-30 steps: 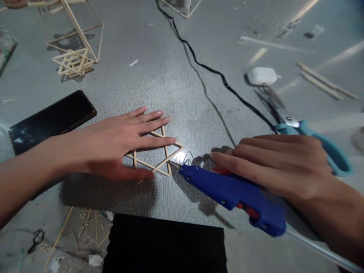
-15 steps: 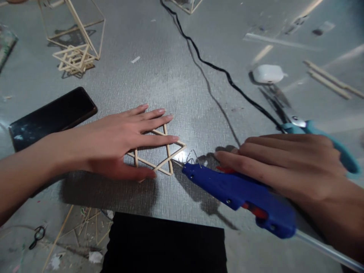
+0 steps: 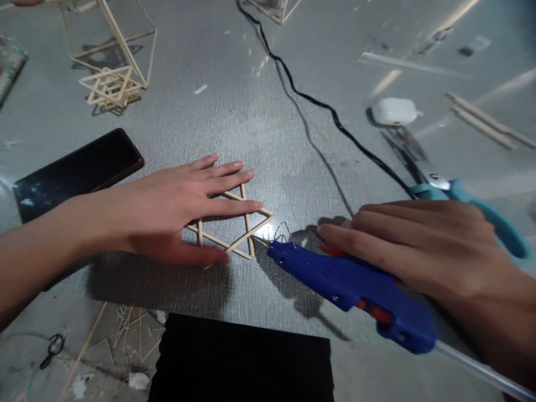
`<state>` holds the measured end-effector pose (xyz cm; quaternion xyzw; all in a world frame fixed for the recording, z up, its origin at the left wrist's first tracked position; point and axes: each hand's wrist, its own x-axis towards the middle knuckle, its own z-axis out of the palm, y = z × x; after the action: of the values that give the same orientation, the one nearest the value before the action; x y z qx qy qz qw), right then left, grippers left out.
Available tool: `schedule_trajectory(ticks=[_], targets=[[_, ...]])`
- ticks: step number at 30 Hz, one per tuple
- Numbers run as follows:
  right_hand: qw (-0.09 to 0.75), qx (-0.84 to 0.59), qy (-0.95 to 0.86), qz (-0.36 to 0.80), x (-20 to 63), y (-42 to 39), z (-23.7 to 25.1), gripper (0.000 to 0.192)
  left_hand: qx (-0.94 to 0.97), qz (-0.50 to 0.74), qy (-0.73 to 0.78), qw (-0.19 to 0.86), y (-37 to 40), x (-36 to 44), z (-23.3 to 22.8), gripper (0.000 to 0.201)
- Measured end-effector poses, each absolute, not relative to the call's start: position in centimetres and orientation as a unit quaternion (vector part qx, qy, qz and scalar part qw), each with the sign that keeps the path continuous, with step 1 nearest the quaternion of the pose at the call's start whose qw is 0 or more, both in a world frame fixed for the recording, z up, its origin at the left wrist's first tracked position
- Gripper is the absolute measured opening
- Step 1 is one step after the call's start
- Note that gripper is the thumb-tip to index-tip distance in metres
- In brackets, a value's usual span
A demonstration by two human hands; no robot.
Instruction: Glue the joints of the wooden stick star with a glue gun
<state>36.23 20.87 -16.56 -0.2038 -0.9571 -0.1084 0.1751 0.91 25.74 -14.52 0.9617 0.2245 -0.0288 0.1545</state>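
No brand, label or writing can be read on anything in view. The left hand (image 3: 167, 215) lies flat with fingers spread and straight, pressing down on a flat star-shaped frame of thin pale wooden sticks (image 3: 234, 226) that rests on the grey textured surface (image 3: 251, 111) near its front edge; its grip is wide, closed on nothing. The right hand (image 3: 419, 245) rests over the body of a blue plastic hot glue gun (image 3: 352, 282), fingers laid along the top, holding it with the metal nozzle tip just beside the right point of the stick star. A thin black cable (image 3: 310, 100) runs from the far edge across the surface toward the right hand. Teal-handled scissors (image 3: 460, 195) lie just behind that hand, partly hidden by it, and a small white rounded case (image 3: 393, 110) sits farther back. A black smartphone (image 3: 79, 170) lies face up behind the left forearm. At the far left stand a tall open frame of sticks (image 3: 121, 39) and a small stack of stick triangles (image 3: 111, 86). Loose sticks (image 3: 481, 120) lie at the far right.
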Motion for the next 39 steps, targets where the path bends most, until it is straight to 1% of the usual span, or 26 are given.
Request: schedule_trajectory(ticks=[3,8,14,30,34,39], targets=[[0.171,-0.210,-0.957,-0.106,36.13,20.83,-16.56,0.018,0.962,-0.029,0.223,0.153,25.75,0.90,-14.53,0.078],[0.170,-0.222,-0.955,-0.099,36.17,20.77,-16.58,0.015,0.962,-0.028,0.222,0.155,25.76,0.80,-14.54,0.077],[0.175,-0.218,-0.955,-0.099,36.15,20.69,-16.41,0.007,0.962,-0.025,0.226,0.153,25.72,0.78,-14.53,0.076],[0.190,-0.230,-0.949,-0.106,36.17,20.53,-16.71,0.004,0.965,-0.020,0.221,0.140,25.63,0.62,-14.55,0.079],[0.172,-0.254,-0.947,-0.097,36.30,20.18,-16.77,0.011,0.965,-0.023,0.221,0.141,25.64,0.62,-14.47,0.079],[0.142,-0.264,-0.948,-0.109,36.36,19.96,-16.85,0.015,0.965,-0.024,0.218,0.142,25.66,0.66,-14.37,0.078]])
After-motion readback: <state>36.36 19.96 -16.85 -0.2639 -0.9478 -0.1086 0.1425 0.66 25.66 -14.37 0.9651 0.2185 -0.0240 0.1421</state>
